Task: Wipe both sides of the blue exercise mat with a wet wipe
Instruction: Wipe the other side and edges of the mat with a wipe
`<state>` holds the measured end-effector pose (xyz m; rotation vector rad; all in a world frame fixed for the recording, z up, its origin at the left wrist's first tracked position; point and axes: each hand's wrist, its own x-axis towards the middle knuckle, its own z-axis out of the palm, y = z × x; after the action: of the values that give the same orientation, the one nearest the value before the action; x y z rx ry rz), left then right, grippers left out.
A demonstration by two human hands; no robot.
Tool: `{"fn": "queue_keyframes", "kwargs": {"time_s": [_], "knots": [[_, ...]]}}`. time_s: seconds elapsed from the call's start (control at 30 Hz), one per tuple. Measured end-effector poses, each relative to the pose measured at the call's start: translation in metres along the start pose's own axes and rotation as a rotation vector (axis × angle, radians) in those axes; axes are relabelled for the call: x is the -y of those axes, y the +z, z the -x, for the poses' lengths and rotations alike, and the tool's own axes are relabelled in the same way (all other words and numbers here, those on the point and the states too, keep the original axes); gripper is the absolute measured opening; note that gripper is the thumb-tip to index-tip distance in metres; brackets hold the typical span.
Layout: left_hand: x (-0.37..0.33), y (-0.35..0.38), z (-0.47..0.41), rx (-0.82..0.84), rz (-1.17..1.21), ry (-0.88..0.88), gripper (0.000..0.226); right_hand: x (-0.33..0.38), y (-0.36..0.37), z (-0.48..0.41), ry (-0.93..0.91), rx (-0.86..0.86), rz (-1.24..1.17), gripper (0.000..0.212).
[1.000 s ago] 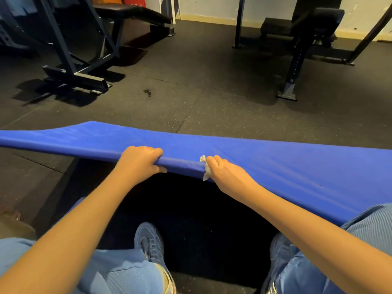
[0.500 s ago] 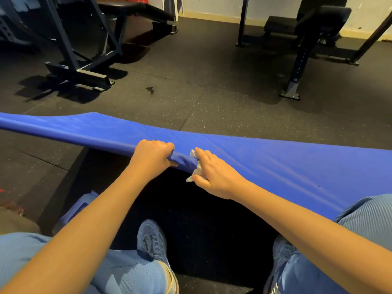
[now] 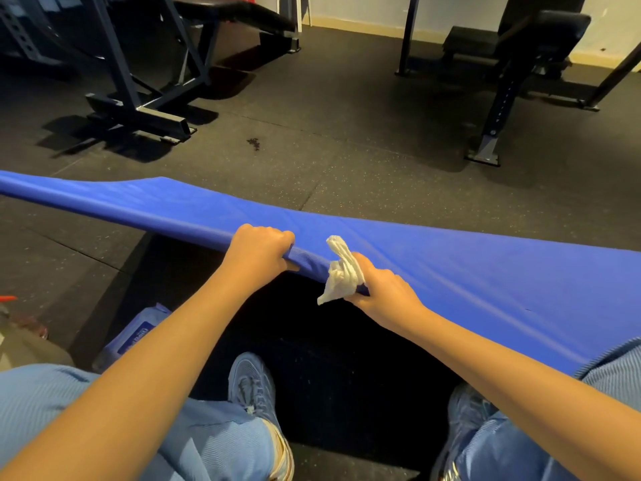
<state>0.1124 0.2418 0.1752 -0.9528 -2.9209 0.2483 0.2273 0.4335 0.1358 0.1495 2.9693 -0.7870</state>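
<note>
Left hand (image 3: 258, 249) and right hand (image 3: 383, 295) grip blue mat (image 3: 485, 272), stretched left-right.

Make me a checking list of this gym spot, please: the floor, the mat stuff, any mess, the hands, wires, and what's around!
Surface: dark speckled rubber floor with one small dark spot.
Job's things: blue exercise mat, its near edge lifted off the floor; white wet wipe crumpled against that edge.
Clutter: blue wipes pack on the floor by the left knee; a small red thing at far left, too cut off to name.
Grips: left hand grips the mat's edge; right hand pinches the wipe and the edge together.
Cables: nothing seen.
Surroundings: left weight bench and right weight bench on metal frames, pale wall behind.
</note>
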Motion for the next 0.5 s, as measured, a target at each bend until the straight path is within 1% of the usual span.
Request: {"fn": "queue_keyframes", "kwargs": {"time_s": [0.03, 0.07, 0.1, 0.17, 0.2, 0.23, 0.27, 0.33, 0.43, 0.5], "knots": [[0.0, 0.0, 0.001, 0.031, 0.018, -0.002, 0.033, 0.0, 0.0, 0.0, -0.005, 0.006, 0.018, 0.028], [0.0, -0.002, 0.003, 0.073, 0.074, 0.005, 0.033, 0.001, -0.001, -0.001, -0.014, 0.013, 0.034, 0.021], [0.001, -0.003, 0.004, 0.139, 0.18, 0.02, 0.039, 0.002, -0.002, -0.002, -0.027, 0.019, 0.053, 0.018], [-0.001, -0.015, 0.007, 0.322, 0.434, 0.066, 0.062, 0.005, -0.002, -0.004, -0.047, 0.038, 0.089, 0.015], [-0.005, -0.023, 0.009, 0.373, 0.516, 0.106, 0.07, 0.006, -0.001, -0.005, -0.056, 0.046, 0.098, 0.014], [-0.01, -0.028, 0.009, 0.376, 0.58, 0.142, 0.074, 0.008, 0.001, -0.006, -0.064, 0.051, 0.109, 0.013], [-0.018, -0.032, 0.008, 0.343, 0.647, 0.169, 0.073, 0.009, 0.003, -0.006, -0.068, 0.057, 0.128, 0.015], [-0.037, -0.03, 0.01, 0.275, 0.706, 0.214, 0.064, 0.01, 0.006, -0.009, -0.056, 0.069, 0.178, 0.02], [-0.052, -0.001, 0.009, 0.182, 0.539, 0.234, 0.045, 0.011, 0.006, -0.014, -0.02, 0.067, 0.16, 0.022], [-0.048, 0.013, 0.009, 0.067, 0.495, 0.246, 0.031, 0.008, 0.004, -0.015, 0.007, 0.051, 0.079, 0.027]]}}
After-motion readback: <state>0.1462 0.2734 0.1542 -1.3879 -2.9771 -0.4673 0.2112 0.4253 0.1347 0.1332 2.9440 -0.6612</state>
